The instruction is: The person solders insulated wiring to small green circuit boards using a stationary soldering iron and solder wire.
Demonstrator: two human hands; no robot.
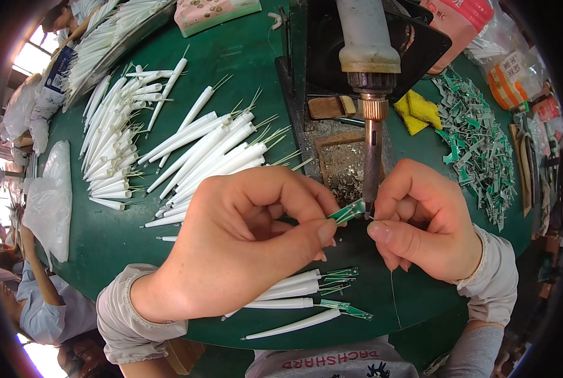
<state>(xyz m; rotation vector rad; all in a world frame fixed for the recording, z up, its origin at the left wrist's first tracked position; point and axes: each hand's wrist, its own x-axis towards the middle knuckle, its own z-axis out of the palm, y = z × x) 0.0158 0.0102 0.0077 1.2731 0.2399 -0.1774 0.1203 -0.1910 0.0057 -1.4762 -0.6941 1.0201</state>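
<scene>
Between thumb and fingers, my left hand (250, 239) pinches a small green circuit board (347, 213) with thin leads on it. The board's end is at the tip of an upright soldering iron (372, 151), which points downward. My right hand (423, 220) is closed just right of the tip, pinching a thin solder wire (394, 296) whose tail hangs below the fingers. Whether a white tube is attached to the board is hidden by my left hand. Below my hands lie several white tapered tubes (294, 323) with green boards wired to their ends.
Many white tubes (111, 151) with bare leads lie at left. A heap of small green boards (477, 145) sits at right, near a yellow sponge (418, 112). The iron's black stand (297, 82) rises at centre. Other people work at far left.
</scene>
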